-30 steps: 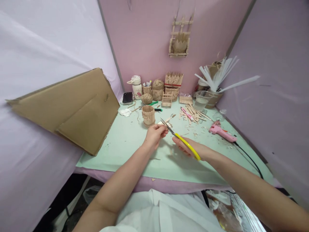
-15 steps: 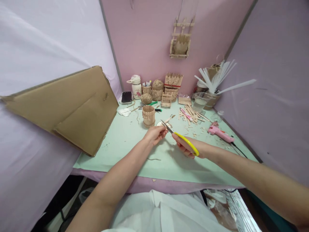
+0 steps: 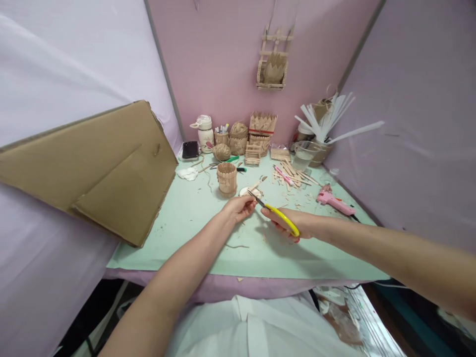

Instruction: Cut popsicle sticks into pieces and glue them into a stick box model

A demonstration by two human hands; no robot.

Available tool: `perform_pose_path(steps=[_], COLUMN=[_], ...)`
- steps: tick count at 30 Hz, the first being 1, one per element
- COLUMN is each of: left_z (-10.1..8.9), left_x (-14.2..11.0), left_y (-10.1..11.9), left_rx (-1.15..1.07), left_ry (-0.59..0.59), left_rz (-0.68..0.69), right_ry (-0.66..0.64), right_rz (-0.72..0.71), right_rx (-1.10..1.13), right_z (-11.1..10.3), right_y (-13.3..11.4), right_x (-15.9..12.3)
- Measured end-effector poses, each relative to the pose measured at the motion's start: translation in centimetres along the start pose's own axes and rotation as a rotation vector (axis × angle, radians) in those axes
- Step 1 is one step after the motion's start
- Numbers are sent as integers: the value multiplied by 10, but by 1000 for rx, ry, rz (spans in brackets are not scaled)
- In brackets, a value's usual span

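My right hand [image 3: 280,221] is closed round the yellow handles of a pair of scissors [image 3: 284,219], whose blades point up and left. At the blade tips is my left hand [image 3: 241,208], its fingers pinched together. Whatever sits in that pinch is too small or too hidden to name. Just beyond the fingertips, a pale round piece [image 3: 245,191] with a wooden stick on it lies on the table. A small cup made of wooden sticks [image 3: 226,179] stands upright behind my left hand.
A large cardboard sheet [image 3: 122,173] leans at the left. Wooden sticks [image 3: 293,173] lie scattered at the right, near a pink glue gun [image 3: 334,202] and a clear cup [image 3: 303,156]. Along the back stand a white bottle [image 3: 205,136] and twine balls [image 3: 222,152].
The scissor blades have come closer together. My hands stay near the same spot in front of the stick cup, while the whole view has shifted slightly.
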State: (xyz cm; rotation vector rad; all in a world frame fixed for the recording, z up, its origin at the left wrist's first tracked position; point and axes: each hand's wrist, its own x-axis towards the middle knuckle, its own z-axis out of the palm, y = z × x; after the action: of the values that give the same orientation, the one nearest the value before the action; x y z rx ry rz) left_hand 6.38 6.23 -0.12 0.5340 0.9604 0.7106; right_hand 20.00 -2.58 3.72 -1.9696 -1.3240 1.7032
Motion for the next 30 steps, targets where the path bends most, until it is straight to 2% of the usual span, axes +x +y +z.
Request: perform_pose_path(steps=[4, 9, 13, 17, 22, 26, 28, 30], left_z=[-3, -14, -21, -30, -46, -51, -51, -50], left_x=[-1, -13, -26, -35, -38, -41, -44, -47], left_y=[0, 6, 10, 11, 8, 4, 3, 3], left_rx=[22, 49, 77, 108, 142, 125, 115, 106], left_ry=[6, 0, -23, -11, -4, 14, 2, -18], left_rz=[31, 137, 204, 273, 414, 449, 455, 469], right_ry=[-7, 0, -39, 76, 216, 293, 325, 408], right_rz=[-7, -103, -339, -624, -724, -788, -794, -758], right_rx=[64, 271, 432, 497, 338, 160, 96, -71], right_z=[-9, -31, -37, -27, 2, 23, 29, 31], right_y=[3, -6, -11, -8, -8, -11, -10, -7], right_x=[8, 3, -2, 10, 35, 45, 45, 43])
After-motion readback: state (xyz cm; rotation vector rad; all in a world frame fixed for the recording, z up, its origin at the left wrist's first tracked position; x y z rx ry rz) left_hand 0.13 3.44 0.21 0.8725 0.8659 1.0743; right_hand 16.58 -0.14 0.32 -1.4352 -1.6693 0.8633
